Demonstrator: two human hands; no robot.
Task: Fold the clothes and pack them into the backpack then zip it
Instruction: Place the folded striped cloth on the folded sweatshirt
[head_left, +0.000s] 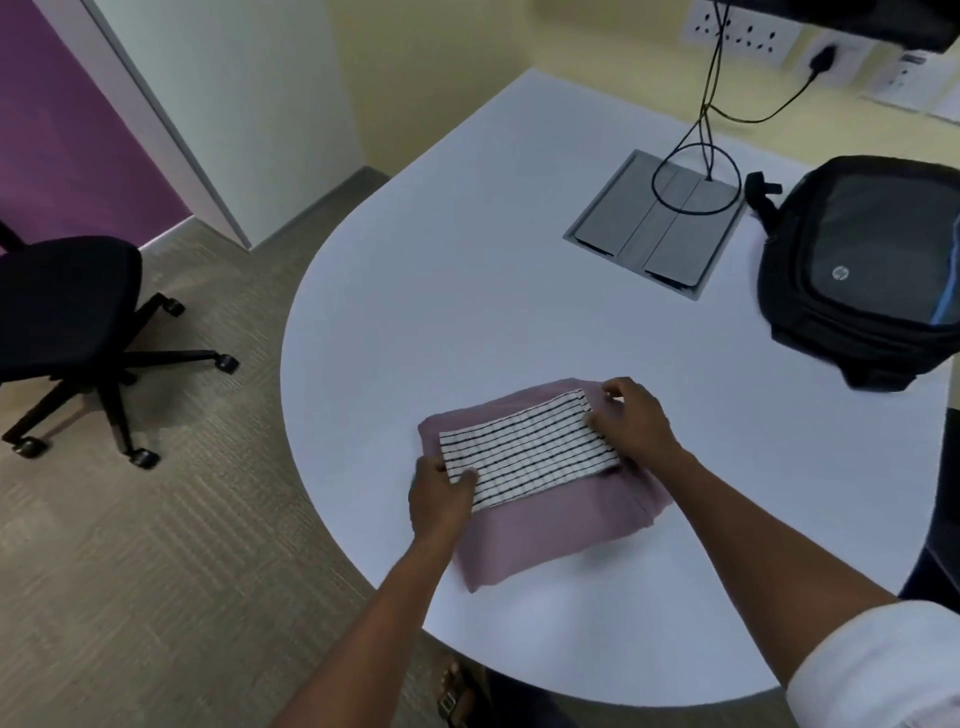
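Observation:
A folded mauve garment (545, 535) lies on the white table (467, 312) near its front edge. On top of it sits a folded white cloth with black stripes (530, 449). My left hand (441, 499) grips the striped cloth's near left corner, thumb on top. At the far right end of that cloth my right hand (631, 421) holds it with curled fingers. The black backpack (862, 270) lies flat at the table's right side, apart from both hands. Whether its zip is open I cannot tell.
A grey cable hatch (657, 223) is set into the table behind the clothes, with black cables (701, 130) running up to wall sockets. A black office chair (67, 322) stands on the carpet at the left. The table's rounded edge curves close to my body.

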